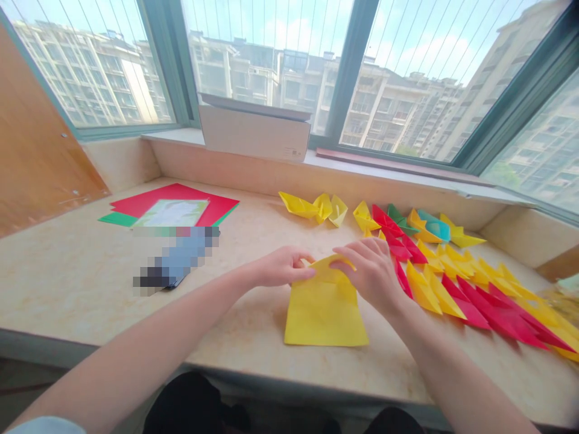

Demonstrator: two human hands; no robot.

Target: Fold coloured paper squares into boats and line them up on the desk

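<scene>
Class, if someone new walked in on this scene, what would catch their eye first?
Probably the bright rows of folded paper shapes, red and yellow with a little green and blue, spread along the right of the counter. Next, the yellow sheet at front centre, its far edge held by the left hand and right hand.

1 beige counter (81, 283) carries folded paper shapes (299, 207), red and green sheets (221, 205).

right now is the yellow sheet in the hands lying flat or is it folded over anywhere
Partly folded or curled: the yellow sheet lies flat nearest the person, but its far edge bends up between both hands.
</scene>
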